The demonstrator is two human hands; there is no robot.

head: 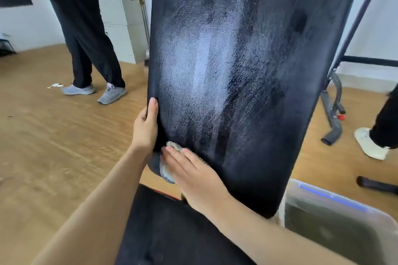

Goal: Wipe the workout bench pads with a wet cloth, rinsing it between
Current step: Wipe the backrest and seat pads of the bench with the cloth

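While it is gripped at its left edge, pad (237, 71): black, raised steeply, filling the view from 12 to 6 o'clock; pale wet streaks are seen down its face.
Left hand (145, 129): clenched on the pad's edge at 8 o'clock, with the thumb laid on the front face and the fingers wrapped out of sight behind.
Right hand (193, 178): laid flat on the cloth with the fingers straight and released; nothing is grasped.
Cloth (167, 171): grey, pressed against the pad's bottom left corner at 7 o'clock, just beside the left wrist; only its edges are seen past the fingers.
Seat (168, 232): black, seen at 6 o'clock, under the right forearm.
Tub (323, 194): translucent, placed at 4 o'clock, just beside the pad's bottom right corner; murky water is held in it.
Frame (333, 109): grey metal legs, seen at 3 o'clock behind the pad.
Bystander (86, 38): dark trousers and grey shoes, seen at 10 o'clock on the wooden floor (53, 146).
Second bystander (370, 142): a dark trouser leg and a white shoe, seen at 3 o'clock.
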